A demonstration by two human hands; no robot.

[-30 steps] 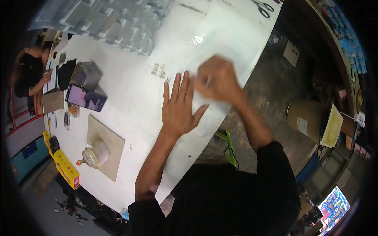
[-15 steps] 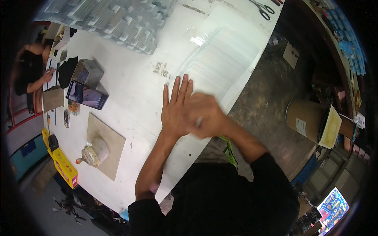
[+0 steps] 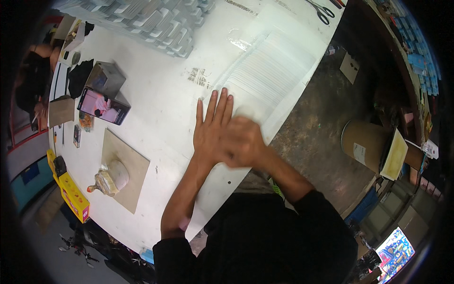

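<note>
My left hand point(image 3: 209, 137) lies flat, palm down with fingers spread, at the near end of a fanned row of thin, clear-looking sheets point(image 3: 272, 68). Close beside it, partly over its edge, is my right hand point(image 3: 243, 142). Its fingers are curled into a fist and smeared by motion, so whatever they hold, if anything, cannot be made out. The overlapping sheet edges run away from my hands toward the table's far right side.
The white table point(image 3: 156, 94) carries stacked grey folded pieces point(image 3: 156, 28) and scissors point(image 3: 322, 12) at the far side. Leftward are a phone point(image 3: 103, 106) showing a picture, a glue-stained tub point(image 3: 116, 175) on a board point(image 3: 137, 189), and a yellow box point(image 3: 73, 194). Another person point(image 3: 35, 90) sits beyond.
My right hand is blurred in both frames and has shifted only slightly; my left stays flat in place. The phone's picture differs. The other person's hand has drawn back from the table edge.
</note>
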